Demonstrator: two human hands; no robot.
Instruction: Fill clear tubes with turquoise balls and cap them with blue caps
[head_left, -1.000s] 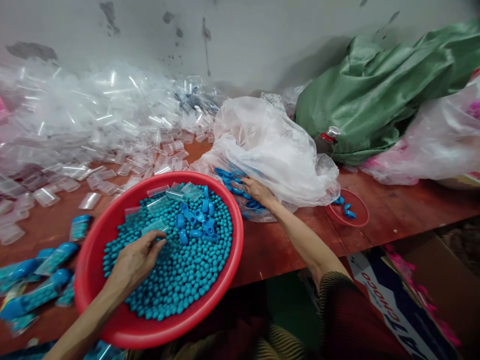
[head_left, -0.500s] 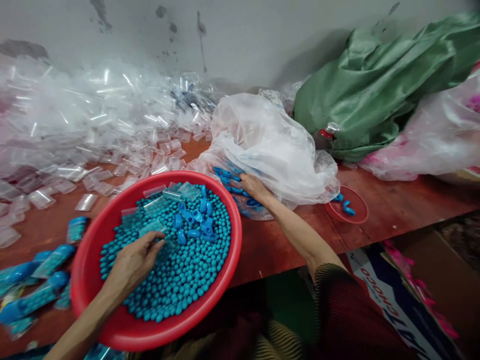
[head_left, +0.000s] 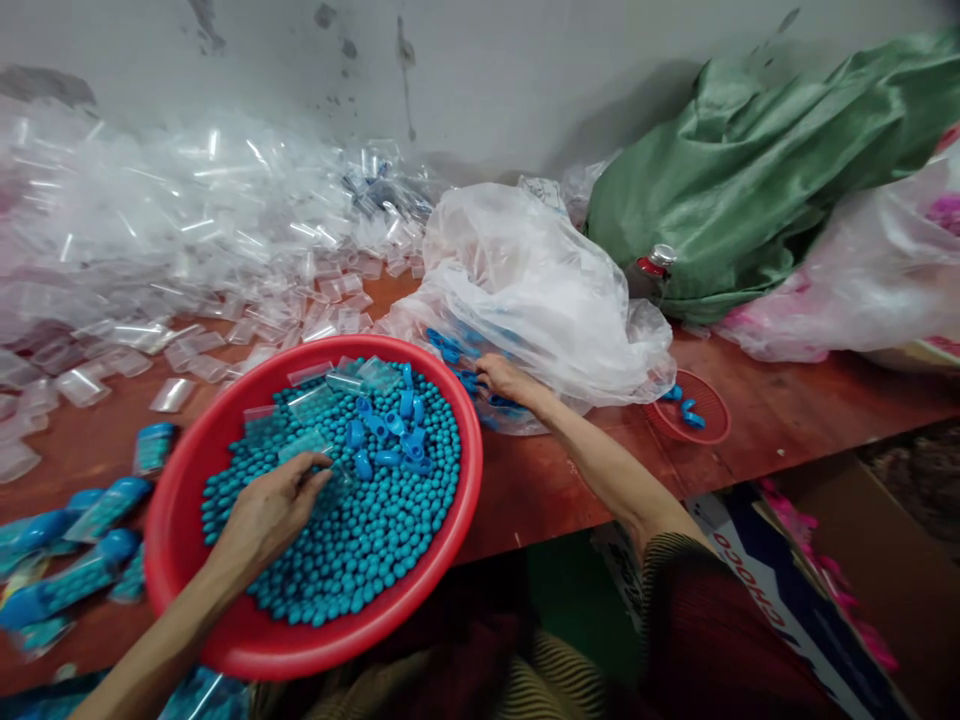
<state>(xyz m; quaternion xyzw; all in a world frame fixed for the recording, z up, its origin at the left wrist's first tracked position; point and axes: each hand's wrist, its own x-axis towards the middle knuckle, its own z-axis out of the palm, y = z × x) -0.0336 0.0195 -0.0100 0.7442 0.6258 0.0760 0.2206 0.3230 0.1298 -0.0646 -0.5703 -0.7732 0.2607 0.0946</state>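
Observation:
My left hand (head_left: 281, 500) is over the red basin (head_left: 469, 490), thumb and fingers closed on a clear plastic tube (head_left: 339, 482) that is hard to see against the beads. Small turquoise beads (head_left: 360, 555) fill the basin. On top of them lie several blue plastic caps (head_left: 390, 427) and other clear tubes (head_left: 311, 400). My right hand (head_left: 506, 380) reaches to the mouth of a white plastic bag (head_left: 540, 270), which has more blue caps (head_left: 446, 345) in it. Its fingers are bent together among these caps; what they pinch is hidden.
A heap of clear tubes (head_left: 202, 240) covers the table's back left. Bead-filled tubes with blue caps (head_left: 105, 510) lie left of the basin. Rightward are a small red basket (head_left: 712, 410) with a few blue pieces, a bottle (head_left: 654, 265) and a green sack (head_left: 735, 190).
My right hand has shifted slightly left and nearer among the blue caps in the bag. My left hand stays over the beads, nearly unmoved. The view has tilted a little.

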